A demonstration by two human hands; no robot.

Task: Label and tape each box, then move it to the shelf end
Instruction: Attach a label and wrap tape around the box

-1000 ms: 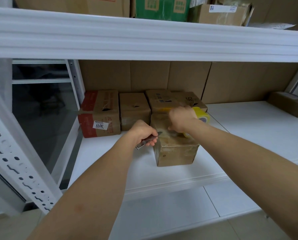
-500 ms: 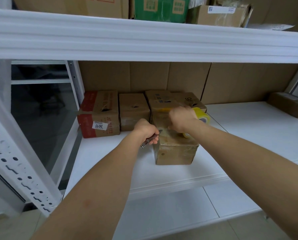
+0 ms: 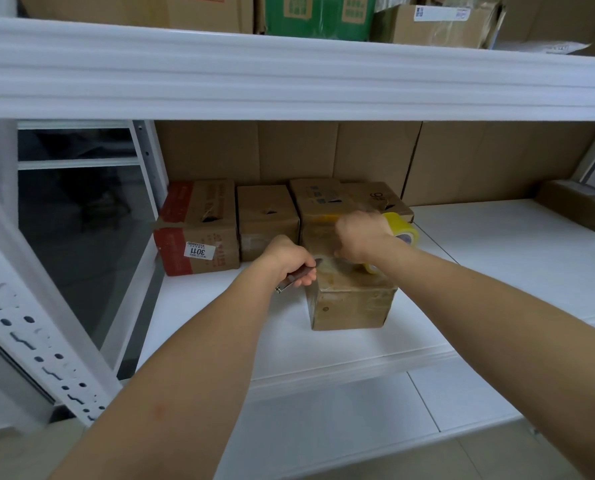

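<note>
A small brown cardboard box (image 3: 351, 303) is parked on the white shelf (image 3: 496, 258), closer to the front edge than the row of boxes lined up at the back left corner. Its top is covered in shiny clear tape, so the cardboard looks glossy and a bit wrinkled, and a small round mark can be seen on the front face.

The left hand (image 3: 289, 259) is curled around a slim dark tool (image 3: 296, 278) (a small cutter or pen, hard to tell which), with the tip held right at the box's top left edge. The right hand (image 3: 361, 235) is closed around a yellow tape roll (image 3: 401, 232), which is held over the far side of the box top. Both forearms are stretched out straight from the bottom of the view.

Behind it, a red-and-brown box with a white 3011 sticker (image 3: 199, 251) is set at the left end of the back row.
</note>
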